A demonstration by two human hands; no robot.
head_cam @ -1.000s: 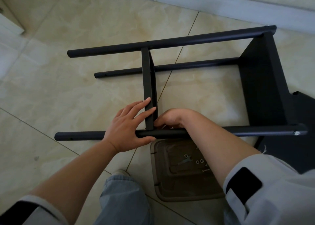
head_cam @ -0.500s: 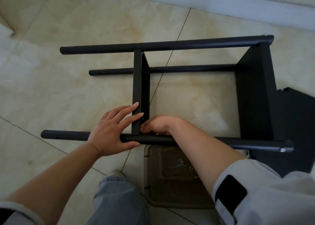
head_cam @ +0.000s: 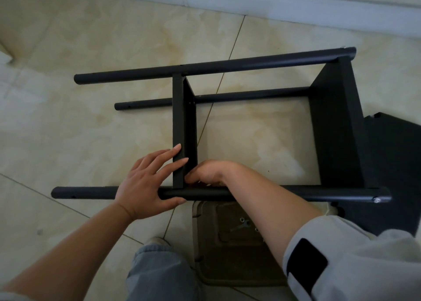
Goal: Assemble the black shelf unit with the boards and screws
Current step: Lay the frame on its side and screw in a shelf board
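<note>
The black shelf unit lies on its side on the tiled floor, with its poles running left to right. Its middle board (head_cam: 182, 118) stands between the far pole (head_cam: 227, 66) and the near pole (head_cam: 91, 192). An end board (head_cam: 337, 130) closes the right side. My left hand (head_cam: 145, 184) lies over the near pole, thumb under it, fingers stretched flat against the middle board. My right hand (head_cam: 211, 172) is curled at the corner where that board meets the near pole. Its fingertips are hidden, so whatever they hold is out of sight.
A brown plastic tray (head_cam: 227, 266) sits just below the near pole, with small screws and a key-like tool (head_cam: 245, 223) in it. A loose black board (head_cam: 391, 164) lies on the floor at the right. My knee in jeans (head_cam: 159, 271) is at the bottom, a white baseboard (head_cam: 296, 9) along the top.
Both hands stay at the same joint of the middle board and near pole. Only my view has shifted, so the shelf unit appears lower in the frame.
</note>
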